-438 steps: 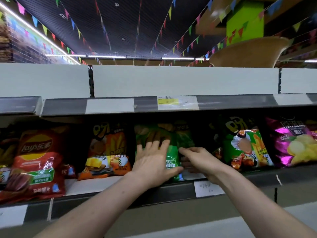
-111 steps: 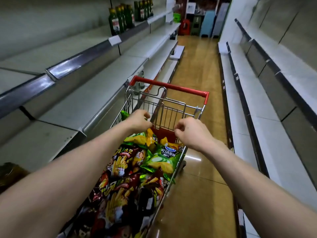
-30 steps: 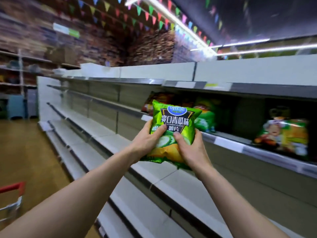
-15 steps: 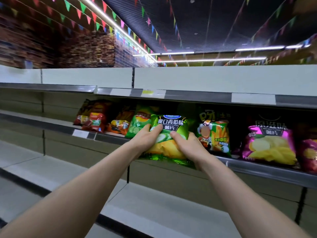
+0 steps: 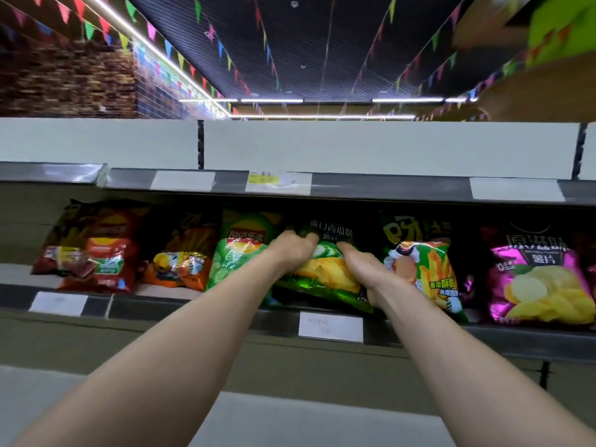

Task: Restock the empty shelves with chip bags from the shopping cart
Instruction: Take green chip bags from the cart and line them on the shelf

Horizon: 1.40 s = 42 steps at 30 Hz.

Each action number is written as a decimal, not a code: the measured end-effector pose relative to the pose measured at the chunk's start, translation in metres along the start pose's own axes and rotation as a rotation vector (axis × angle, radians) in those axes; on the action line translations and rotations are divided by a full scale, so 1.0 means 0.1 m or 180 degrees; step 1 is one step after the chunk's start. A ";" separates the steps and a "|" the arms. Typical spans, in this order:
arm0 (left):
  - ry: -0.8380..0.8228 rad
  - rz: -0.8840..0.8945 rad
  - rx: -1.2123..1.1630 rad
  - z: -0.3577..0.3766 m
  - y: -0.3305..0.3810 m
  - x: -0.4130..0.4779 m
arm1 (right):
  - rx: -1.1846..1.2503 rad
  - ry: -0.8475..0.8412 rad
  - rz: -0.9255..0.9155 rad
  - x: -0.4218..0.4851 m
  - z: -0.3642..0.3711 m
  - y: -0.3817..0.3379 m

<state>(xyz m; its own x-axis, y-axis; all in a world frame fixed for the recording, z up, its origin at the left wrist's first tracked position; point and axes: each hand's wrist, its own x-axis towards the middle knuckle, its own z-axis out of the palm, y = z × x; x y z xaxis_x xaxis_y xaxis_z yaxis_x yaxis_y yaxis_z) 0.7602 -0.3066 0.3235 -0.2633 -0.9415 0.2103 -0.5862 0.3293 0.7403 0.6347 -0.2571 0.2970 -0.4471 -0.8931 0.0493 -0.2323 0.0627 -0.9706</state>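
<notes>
At shelf edge [image 5: 193, 309] — green bag [image 5: 322, 275] between left hand [image 5: 290, 250] and right hand [image 5: 361, 266]

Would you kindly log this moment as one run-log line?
step: shelving | left hand: grips cucumber chip bag | right hand: grips same bag | spot: shelf, between green Lay's bag and fries bag

A dark slatted ceiling [image 5: 306, 43] fills the top of the view. A long white strip light [image 5: 272, 100] crosses its far end. Above the strip light, strings of small triangular paper flags in red, green, blue, yellow and pink [image 5: 222, 50] fan out. Left of the strip light is a blurred red-brown brick wall [image 5: 64, 82]. Far to the strip light's upper right is a blurred bright green block [image 5: 561, 24]. Below the strip light sits a yellow-and-white paper price label [image 5: 279, 183], and lower still a plain white paper label [image 5: 331, 326].
</notes>
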 end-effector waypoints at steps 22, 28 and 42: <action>0.0393 0.0466 -0.1728 0.78 -0.04 1.04 | 0.0979 0.0573 -0.0061 1.15 0.15 -0.05; 0.0192 0.0415 -0.2009 0.95 -0.06 1.21 | 0.1572 0.0473 0.0045 1.34 0.22 0.00; 0.0173 0.0641 -0.1609 1.03 -0.17 1.25 | 0.1731 0.0598 -0.0052 1.41 0.23 0.17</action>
<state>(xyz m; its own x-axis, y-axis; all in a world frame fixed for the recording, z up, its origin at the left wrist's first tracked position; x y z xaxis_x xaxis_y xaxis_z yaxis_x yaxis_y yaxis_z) 0.6581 -0.4227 0.2709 -0.2846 -0.8701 0.4024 -0.0834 0.4406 0.8938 0.5871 -0.3922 0.2822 -0.6045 -0.7945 0.0579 0.2152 -0.2328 -0.9484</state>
